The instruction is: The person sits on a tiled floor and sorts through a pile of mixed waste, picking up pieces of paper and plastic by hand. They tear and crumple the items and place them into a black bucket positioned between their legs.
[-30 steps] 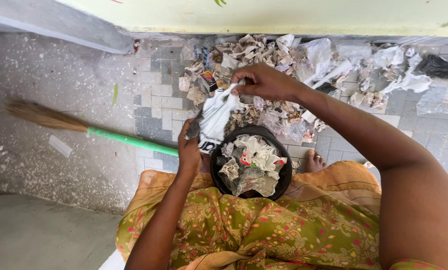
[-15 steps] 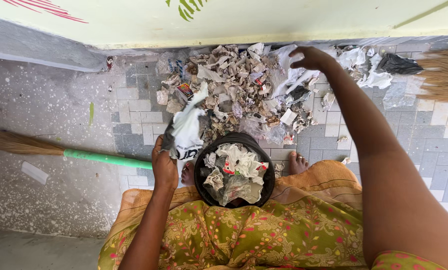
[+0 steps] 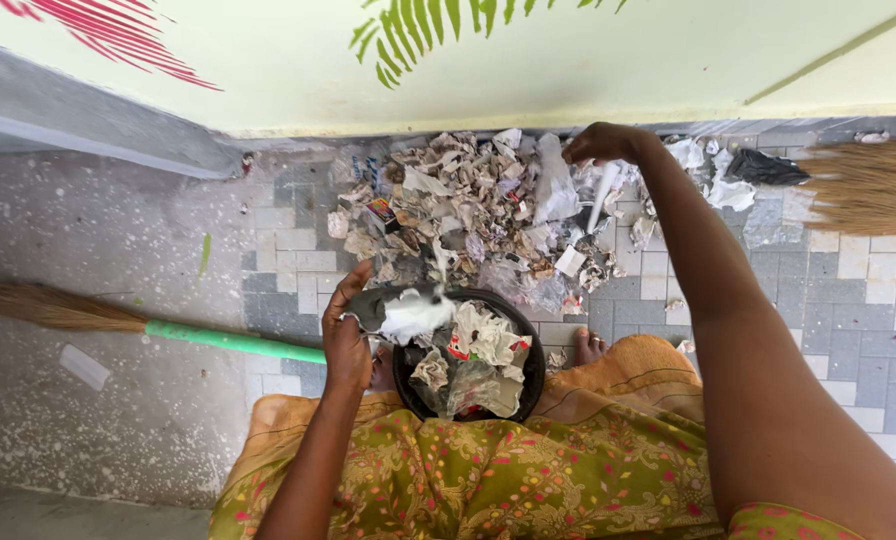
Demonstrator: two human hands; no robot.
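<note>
At the lower centre of the frame sits a round black bin (image 3: 530, 372), already heaped to its rim with crumpled white and grey paper and scraps of wrapper. The left hand (image 3: 348, 340) is curled around the near edge of the bin, gripping a dark flap of liner together with a crumpled white paper wad (image 3: 415, 315) that rests on top of the load. The right hand (image 3: 600, 143) reaches to the upper centre, fingers bunched closed on pale scraps at the far edge of a wide pile of torn paper and litter (image 3: 468, 215) spread over the grey and white tiled floor (image 3: 868, 290). Judging by that, a fair part is gathered, yet most of the pile lies outside the bin, which has little room left. A green-handled straw broom (image 3: 168, 330) lies at the left, another bundle of straw bristles (image 3: 868, 185) at the upper right.
</note>
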